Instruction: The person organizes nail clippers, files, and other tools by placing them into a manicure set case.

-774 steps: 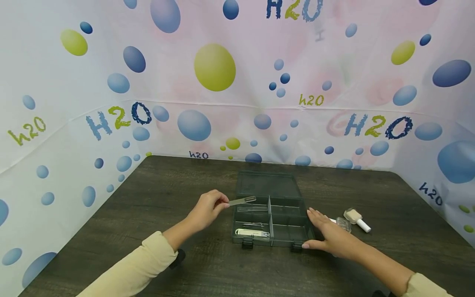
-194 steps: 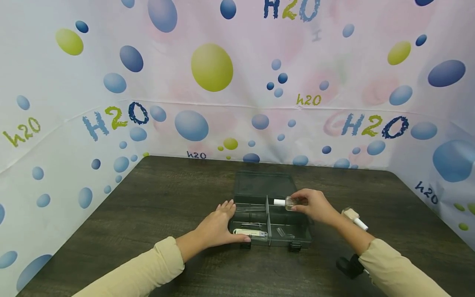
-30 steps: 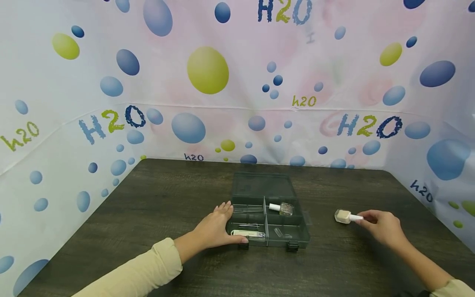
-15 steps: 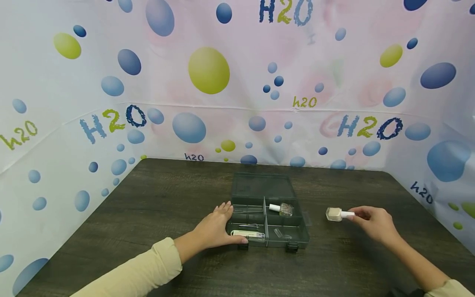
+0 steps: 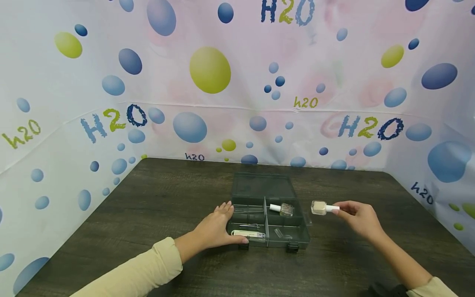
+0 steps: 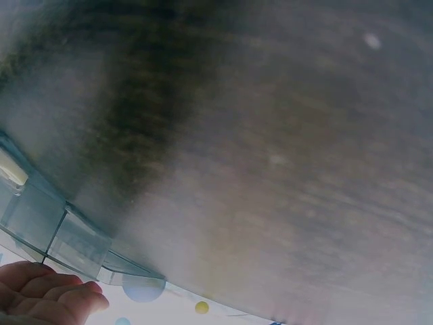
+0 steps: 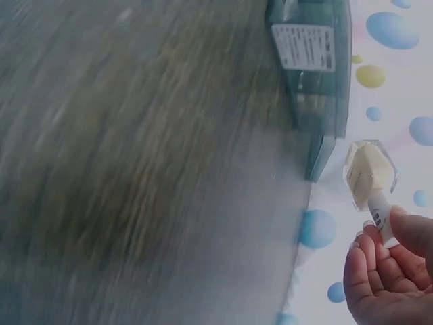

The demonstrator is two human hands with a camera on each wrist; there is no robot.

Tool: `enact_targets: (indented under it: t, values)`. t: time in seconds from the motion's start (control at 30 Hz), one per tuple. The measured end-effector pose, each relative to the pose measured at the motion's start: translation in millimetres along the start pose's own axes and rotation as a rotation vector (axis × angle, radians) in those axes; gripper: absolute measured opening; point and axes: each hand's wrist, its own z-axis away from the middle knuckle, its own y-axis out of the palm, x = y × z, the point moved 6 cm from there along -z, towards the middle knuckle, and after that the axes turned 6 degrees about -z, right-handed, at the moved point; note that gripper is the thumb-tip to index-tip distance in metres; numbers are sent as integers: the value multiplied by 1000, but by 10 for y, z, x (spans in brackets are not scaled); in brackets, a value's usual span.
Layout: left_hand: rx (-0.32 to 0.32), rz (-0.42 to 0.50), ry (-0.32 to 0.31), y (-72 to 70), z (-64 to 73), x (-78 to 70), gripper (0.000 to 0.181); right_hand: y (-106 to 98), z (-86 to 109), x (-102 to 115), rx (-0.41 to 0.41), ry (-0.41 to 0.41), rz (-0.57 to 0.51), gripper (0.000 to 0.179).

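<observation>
My right hand (image 5: pixel 361 220) pinches the white cap of a cream nail polish bottle (image 5: pixel 318 208), lifted off the table to the right of the box. In the right wrist view, thumb and fingers hold that cap, with the bottle (image 7: pixel 369 169) pointing away. A dark see-through divided box (image 5: pixel 264 186) lies with its lid back. My left hand (image 5: pixel 215 227) rests along its left side, fingers fairly straight, thumb at the front edge. Inside are a clear nail polish bottle (image 5: pixel 286 210) at back right, a nail clipper (image 5: pixel 248 234) at front left and small clear pieces (image 5: pixel 279 233) at front right.
Thin metal pieces (image 5: pixel 249 226) lie behind the clipper, and a dim flat strip (image 5: pixel 248 210) fills part of the back left compartment. Two latches stick out at the box's front, one being the right latch (image 5: pixel 292 246). A printed curtain (image 5: pixel 267 132) stands behind the table (image 5: pixel 178 185).
Over the last second my right hand has raised the cream nail polish and carried it left, towards the box. Earlier, the clear nail polish went into the back right compartment. My left hand stays put.
</observation>
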Motion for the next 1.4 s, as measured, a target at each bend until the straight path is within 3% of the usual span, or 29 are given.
enact_targets:
  t: [0.5, 0.83, 1.13, 1.4]
  values:
    - [-4, 20, -7, -4, -3, -6, 99, 243, -95, 263, 69, 25, -148, 29]
    - [-12, 15, -3, -8, 0, -13, 99, 435, -146, 442, 112, -1, -228, 25]
    - [-10, 6, -10, -15, 6, -12, 98, 624, -180, 542, 151, 13, -251, 20]
    - [-4, 7, -18, -9, -4, -15, 99, 728, -198, 669, 157, -35, -202, 16]
